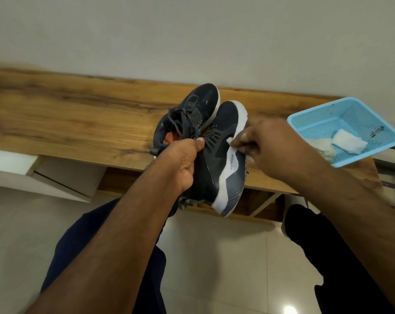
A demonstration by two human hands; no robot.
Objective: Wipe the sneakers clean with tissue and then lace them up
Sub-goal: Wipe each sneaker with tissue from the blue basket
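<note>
wiping step under way, lacing not yet begun. 2 dark sneakers in play: near sneaker [217, 159] lifted off the bench [78, 114], tilted with its white sole edge turned to the right, heel low over the bench's front edge. far sneaker [192, 112] resting on the bench just behind, toe toward the wall, laces loose and tangled across its tongue.

left hand [183, 162] curled tight around the collar and tongue side of the near sneaker, thumb up near the eyelets, apparently trapping a lace end as well. right hand [266, 143] pinching a small white tissue [231, 141] and pressing it against the sidewall just above the white midsole; only scraps of the tissue peeking out on either side of the fingers.

blue basket [323, 118] at the right end of the bench, overhanging its edge, with a folded white tissue pad [348, 143] and a crumpled, apparently used piece [323, 148] inside.

judging by the grey marks along the midsole, more wiping needed here: likely a stroke along the sole edge toward the heel, with firm counter-pressure from the holding hand to stop the shoe twisting. after that, probably a turn of the shoe for the hidden side, a fresh tissue from the basket once this one soils, then the same for the far sneaker before any lacing.
</note>
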